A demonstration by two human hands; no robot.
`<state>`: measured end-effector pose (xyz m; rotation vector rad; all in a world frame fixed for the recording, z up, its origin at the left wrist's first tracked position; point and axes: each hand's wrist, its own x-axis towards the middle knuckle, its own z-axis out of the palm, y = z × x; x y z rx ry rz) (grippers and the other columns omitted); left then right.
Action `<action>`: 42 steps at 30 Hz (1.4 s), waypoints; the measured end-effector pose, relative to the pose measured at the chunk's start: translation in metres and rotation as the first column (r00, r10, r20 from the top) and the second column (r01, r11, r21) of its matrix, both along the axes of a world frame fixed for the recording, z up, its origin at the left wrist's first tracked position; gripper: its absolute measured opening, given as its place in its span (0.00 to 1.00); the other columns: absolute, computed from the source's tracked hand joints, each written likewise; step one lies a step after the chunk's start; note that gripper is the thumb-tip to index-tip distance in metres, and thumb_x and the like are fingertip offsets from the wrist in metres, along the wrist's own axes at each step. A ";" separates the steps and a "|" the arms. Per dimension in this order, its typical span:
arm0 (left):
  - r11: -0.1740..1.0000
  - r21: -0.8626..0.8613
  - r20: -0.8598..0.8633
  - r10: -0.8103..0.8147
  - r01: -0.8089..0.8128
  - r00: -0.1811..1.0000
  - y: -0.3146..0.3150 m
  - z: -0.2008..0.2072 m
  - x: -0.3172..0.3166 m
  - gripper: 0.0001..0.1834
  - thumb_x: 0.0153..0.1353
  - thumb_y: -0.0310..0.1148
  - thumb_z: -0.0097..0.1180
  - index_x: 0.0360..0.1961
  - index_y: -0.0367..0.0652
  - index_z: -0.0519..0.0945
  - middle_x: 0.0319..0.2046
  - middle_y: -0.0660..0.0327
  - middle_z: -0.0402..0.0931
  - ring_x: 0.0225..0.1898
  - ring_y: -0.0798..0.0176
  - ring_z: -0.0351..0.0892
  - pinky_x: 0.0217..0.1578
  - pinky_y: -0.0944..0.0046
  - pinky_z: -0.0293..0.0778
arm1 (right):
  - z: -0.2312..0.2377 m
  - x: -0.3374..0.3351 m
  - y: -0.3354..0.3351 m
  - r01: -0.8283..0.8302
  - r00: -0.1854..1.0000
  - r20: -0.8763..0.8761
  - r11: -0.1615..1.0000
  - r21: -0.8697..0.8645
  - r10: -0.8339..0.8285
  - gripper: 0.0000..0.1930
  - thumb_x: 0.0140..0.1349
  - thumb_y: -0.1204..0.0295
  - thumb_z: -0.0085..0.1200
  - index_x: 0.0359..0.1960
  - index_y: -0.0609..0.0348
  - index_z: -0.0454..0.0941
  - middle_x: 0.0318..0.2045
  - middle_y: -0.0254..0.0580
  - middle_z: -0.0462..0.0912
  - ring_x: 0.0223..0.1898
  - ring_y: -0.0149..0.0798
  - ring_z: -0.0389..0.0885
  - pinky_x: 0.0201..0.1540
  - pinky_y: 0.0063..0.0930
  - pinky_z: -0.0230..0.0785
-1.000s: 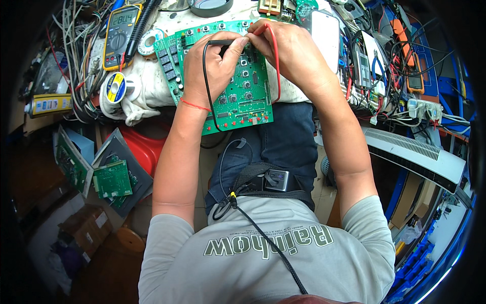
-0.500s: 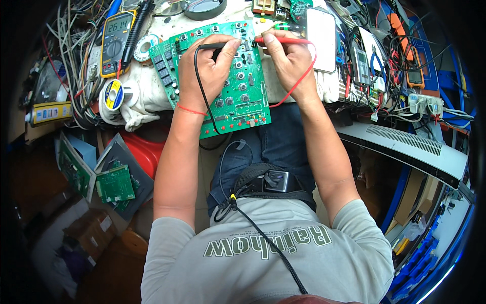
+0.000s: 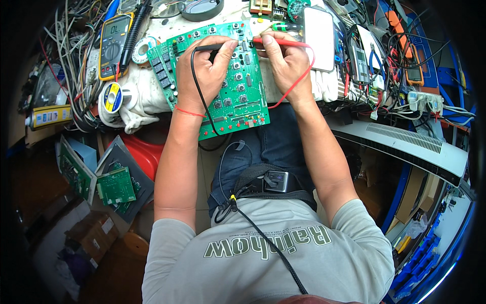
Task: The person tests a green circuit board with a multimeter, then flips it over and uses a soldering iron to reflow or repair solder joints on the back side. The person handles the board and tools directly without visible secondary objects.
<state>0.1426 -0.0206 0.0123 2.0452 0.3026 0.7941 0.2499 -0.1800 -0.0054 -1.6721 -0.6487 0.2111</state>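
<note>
A green circuit board (image 3: 255, 112) with push buttons and red LEDs lies on the white cloth at the bench's front edge, its near end jutting over my lap. My left hand (image 3: 206, 66) is closed round a black test probe (image 3: 208, 47) above the board's upper middle. From the right, my right hand (image 3: 286, 61) pinches a red test probe (image 3: 283, 42) at the board's far right edge. Both tips point at small parts there; whether they touch metal is too small to tell. A yellow-rimmed multimeter (image 3: 115, 48) with a lit display stands to the left.
Solder spools (image 3: 112, 97) and tangled cables (image 3: 76, 55) crowd the left side. A white phone-like slab (image 3: 319, 39) lies just right of my right hand. Further right are a second meter (image 3: 414, 73) and pliers (image 3: 376, 62). More boards (image 3: 115, 185) lean below the bench at left.
The multimeter's display has switched from a numeric reading to an overload sign. Both hands and probes, with the board, appear shifted very slightly left; both grips are the same.
</note>
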 end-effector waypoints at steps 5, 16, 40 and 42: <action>1.000 0.005 0.009 -0.007 0.007 1.000 0.000 0.001 -0.001 0.11 0.67 0.38 0.65 0.37 0.40 0.87 0.30 0.55 0.85 0.33 0.53 0.85 0.37 0.60 0.78 | 0.001 0.001 -0.001 0.000 0.991 0.131 0.999 -0.052 0.007 0.15 0.76 0.67 0.56 0.50 0.69 0.82 0.42 0.42 0.87 0.42 0.34 0.88 0.47 0.28 0.84; 1.000 0.012 0.008 -0.010 0.010 1.000 0.000 0.000 0.000 0.11 0.67 0.38 0.65 0.37 0.41 0.87 0.30 0.55 0.85 0.33 0.52 0.85 0.37 0.59 0.78 | 0.013 0.004 -0.002 -0.020 0.988 0.148 0.992 -0.126 0.039 0.13 0.75 0.68 0.58 0.47 0.70 0.84 0.39 0.43 0.88 0.40 0.32 0.87 0.43 0.25 0.81; 0.998 0.064 -0.011 -0.023 0.024 1.000 0.003 -0.001 0.000 0.11 0.70 0.35 0.64 0.40 0.36 0.88 0.33 0.56 0.87 0.33 0.65 0.84 0.37 0.66 0.77 | 0.007 -0.021 -0.003 0.052 0.932 0.361 0.996 -0.066 -0.025 0.09 0.65 0.71 0.66 0.43 0.61 0.86 0.38 0.48 0.89 0.40 0.47 0.89 0.45 0.34 0.79; 0.998 0.057 -0.016 -0.023 0.024 1.000 0.002 0.000 -0.001 0.11 0.70 0.35 0.64 0.40 0.36 0.88 0.33 0.56 0.87 0.33 0.65 0.84 0.37 0.66 0.77 | 0.007 -0.020 -0.002 0.055 0.939 0.343 0.997 -0.060 -0.031 0.09 0.66 0.70 0.66 0.43 0.61 0.87 0.38 0.48 0.89 0.40 0.47 0.89 0.45 0.34 0.79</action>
